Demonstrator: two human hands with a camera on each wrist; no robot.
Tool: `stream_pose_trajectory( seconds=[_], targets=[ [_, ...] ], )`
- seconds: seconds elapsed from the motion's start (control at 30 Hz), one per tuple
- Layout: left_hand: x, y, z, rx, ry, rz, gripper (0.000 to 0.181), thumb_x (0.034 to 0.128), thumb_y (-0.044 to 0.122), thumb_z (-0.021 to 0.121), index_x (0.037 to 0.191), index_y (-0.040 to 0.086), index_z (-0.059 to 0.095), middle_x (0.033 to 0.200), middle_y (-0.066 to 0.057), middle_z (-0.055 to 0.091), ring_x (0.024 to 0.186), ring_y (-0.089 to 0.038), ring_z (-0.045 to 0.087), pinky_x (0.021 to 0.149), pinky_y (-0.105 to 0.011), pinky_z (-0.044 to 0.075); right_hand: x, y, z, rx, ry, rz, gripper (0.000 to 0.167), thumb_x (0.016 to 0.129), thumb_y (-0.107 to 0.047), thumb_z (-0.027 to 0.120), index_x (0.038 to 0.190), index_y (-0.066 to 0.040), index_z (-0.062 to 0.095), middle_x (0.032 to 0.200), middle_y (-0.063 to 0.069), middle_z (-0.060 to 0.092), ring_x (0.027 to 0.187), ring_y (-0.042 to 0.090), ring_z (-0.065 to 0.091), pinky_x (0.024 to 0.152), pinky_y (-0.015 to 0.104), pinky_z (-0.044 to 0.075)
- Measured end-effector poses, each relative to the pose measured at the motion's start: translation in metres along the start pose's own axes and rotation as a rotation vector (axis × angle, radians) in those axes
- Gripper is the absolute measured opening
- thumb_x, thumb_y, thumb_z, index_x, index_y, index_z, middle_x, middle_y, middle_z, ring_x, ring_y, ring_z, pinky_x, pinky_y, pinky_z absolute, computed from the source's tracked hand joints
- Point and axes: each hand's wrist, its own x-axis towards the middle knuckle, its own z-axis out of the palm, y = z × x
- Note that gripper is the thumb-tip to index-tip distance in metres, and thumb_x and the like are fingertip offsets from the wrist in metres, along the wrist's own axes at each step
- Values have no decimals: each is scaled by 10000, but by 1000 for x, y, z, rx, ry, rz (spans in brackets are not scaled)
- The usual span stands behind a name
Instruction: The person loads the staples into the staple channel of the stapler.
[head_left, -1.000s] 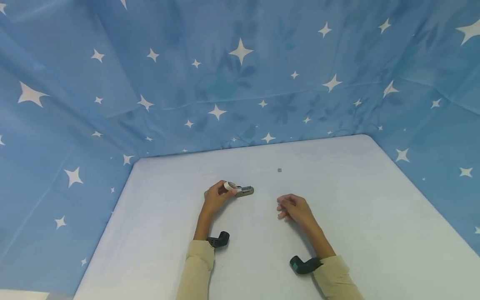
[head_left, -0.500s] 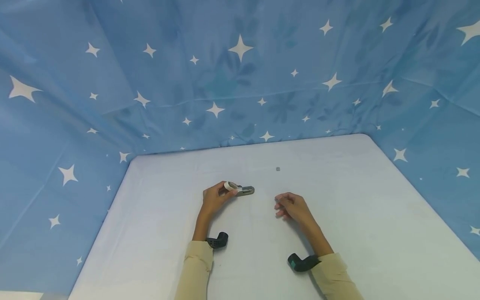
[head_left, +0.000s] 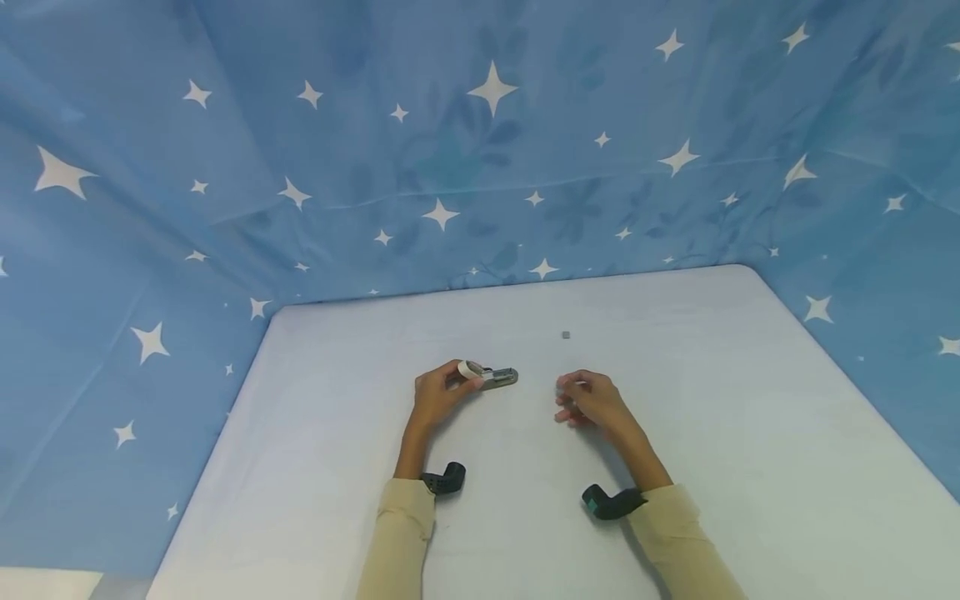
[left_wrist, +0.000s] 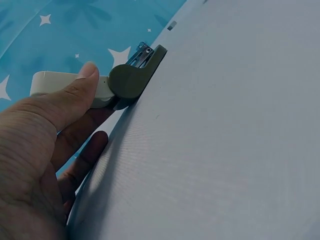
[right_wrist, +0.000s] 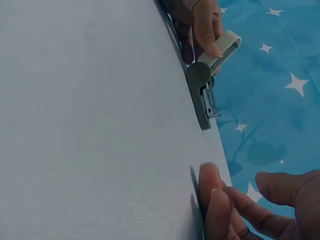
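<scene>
Blue cloth, patterned with white stars and darker leaves, hangs behind and on both sides of the white table, whose far corners are rounded.

Looks like a small, curtained-off recording space. Walled along the far edge and both sides by blue cloth, creased and softly folded, printed with white four-pointed stars and fainter leaf shapes. Furnished with a broad white tabletop, rounded at the far corners, reaching right up to the cloth. Equipped with dark cameras, worn at both wrists. Possibly part of a floor in the pale strip at lower left, too little in view to tell.
</scene>
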Motion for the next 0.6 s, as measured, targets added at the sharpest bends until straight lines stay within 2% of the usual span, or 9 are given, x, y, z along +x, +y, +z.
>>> stream_pose_trajectory(
  seconds=[0.1,0.2,0.33,0.43,0.6],
  targets=[
    [0,0,0,20,-8,6,284,857,322,743,1096,170,720,1068,-25,757,1116,-222,676,1082,-484,385,9,-4,0,-109,64,-46,330,1010,-222,529,1230,21,569,1009,177,687,770,173,708,636,259,569],
    [2,2,1,32,-22,10,288,862,331,733,1104,174,718,1081,-23,754,1133,-224,667,1104,-509,336,21,-9,-6,-219,159,-100,343,1006,-241,540,1252,-4,571,1089,212,663,878,240,692,697,290,581],
    [2,2,0,46,-13,17,278,861,334,730,1099,190,718,1079,-17,755,1130,-225,668,1103,-531,313,41,-13,-12,-269,237,-151,388,997,-232,553,1314,-10,523,1143,227,622,938,319,692,713,302,574],
    [2,1,-1,55,-1,19,269,859,341,729,1090,204,720,1074,-8,756,1119,-224,671,1092,-542,318,54,-15,-15,-276,263,-149,393,982,-211,572,1312,-4,517,1090,210,627,846,282,698,651,260,537],
    [1,1,-1,60,-4,10,269,863,358,731,1084,205,721,1076,0,756,1109,-209,675,1080,-515,358,70,-14,-15,-302,297,-136,402,953,-165,600,1312,-3,518,946,169,652,651,141,622,569,222,475]
  ],
)
